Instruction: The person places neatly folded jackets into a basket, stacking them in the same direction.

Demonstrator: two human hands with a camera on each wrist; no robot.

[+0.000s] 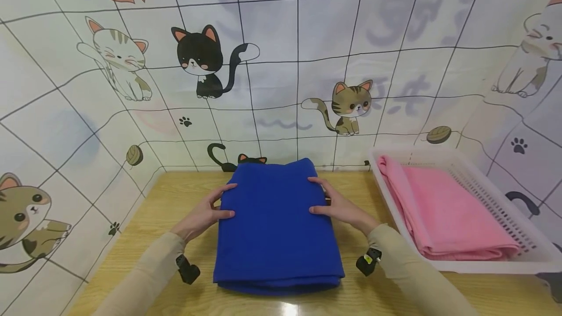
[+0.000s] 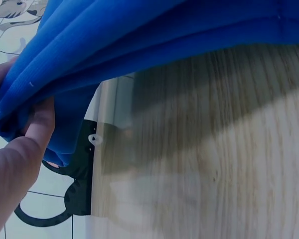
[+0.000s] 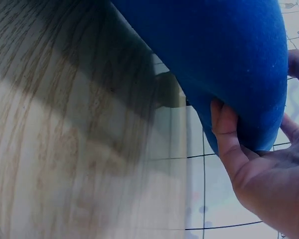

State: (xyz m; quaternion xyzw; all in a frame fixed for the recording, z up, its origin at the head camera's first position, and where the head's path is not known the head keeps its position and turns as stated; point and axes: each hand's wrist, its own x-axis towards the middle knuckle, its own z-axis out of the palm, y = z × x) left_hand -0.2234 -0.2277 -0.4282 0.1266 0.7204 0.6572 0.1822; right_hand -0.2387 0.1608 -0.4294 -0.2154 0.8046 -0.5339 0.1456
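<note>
A folded blue cloth [image 1: 276, 223], several layers thick, is in the middle of the head view, its far end near the back wall. My left hand [image 1: 210, 212] grips its left edge, thumb and a finger on top. On the opposite edge my right hand [image 1: 335, 204] holds it the same way. The left wrist view shows fingers [image 2: 40, 122] curled under the bunched layers of the cloth [image 2: 114, 40]. In the right wrist view, fingers [image 3: 226, 129] press into the underside of the cloth [image 3: 229, 55], which is lifted off the table there.
To the right stands a white plastic basket [image 1: 478, 267] with perforated sides, holding a folded pink cloth [image 1: 452, 208]. The wooden table [image 1: 175, 189] meets a wall [image 1: 272, 82] covered in cat-patterned sheeting at the back. More of this sheeting rises at left and right.
</note>
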